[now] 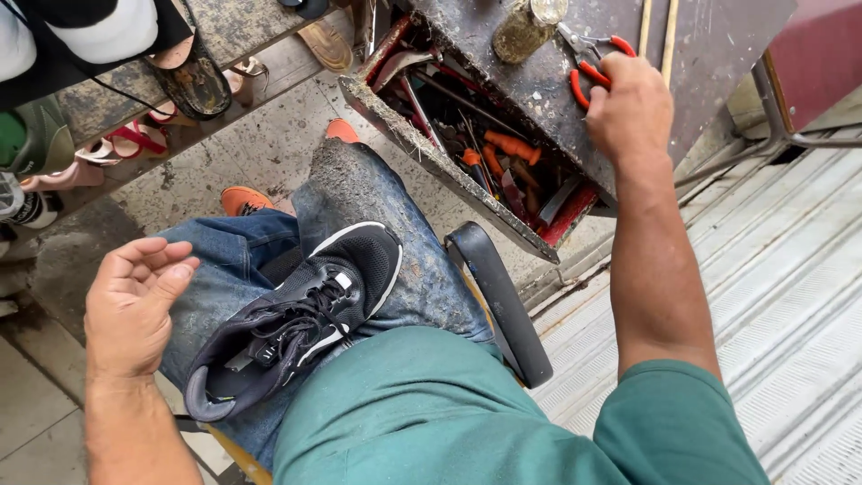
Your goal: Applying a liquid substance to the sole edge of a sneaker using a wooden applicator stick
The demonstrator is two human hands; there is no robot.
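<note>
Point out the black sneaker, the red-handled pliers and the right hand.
black sneaker (pixel 301 314): head view, on the laces.
red-handled pliers (pixel 585 76): head view, on a red handle.
right hand (pixel 628 112): head view, back of the hand.

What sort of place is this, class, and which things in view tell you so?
Probably a shoe-repair stall: a black sneaker lies on the person's lap, an open tool drawer holds hand tools, and the right hand touches red-handled pliers. Sandals lie nearby.
</note>
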